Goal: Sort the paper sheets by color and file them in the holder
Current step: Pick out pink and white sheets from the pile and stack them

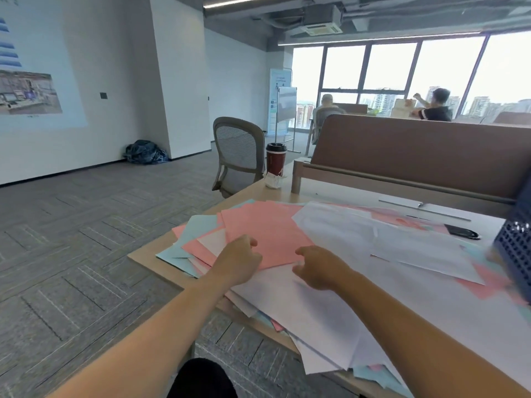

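Grey carpet and white walls are seen behind a wooden desk (pixel 149 261), on which pink, blue and white paper sheets (pixel 344 242) are spread in a loose overlapping heap. The topmost pink sheet (pixel 267 231) is gripped at its near left edge by the left hand (pixel 238 259), fingers curled. The right hand (pixel 319 267) is curled at the sheet's near corner; whether it is pinched there cannot be told. A blue mesh holder (pixel 514 248) is seen at the right edge, and a red cup (pixel 275 160) at the far corner.

What I'm wearing.
Left hand (pixel 239 261) and right hand (pixel 319 268) bare well past the wrists; black cloth (pixel 201 379) over my knee.
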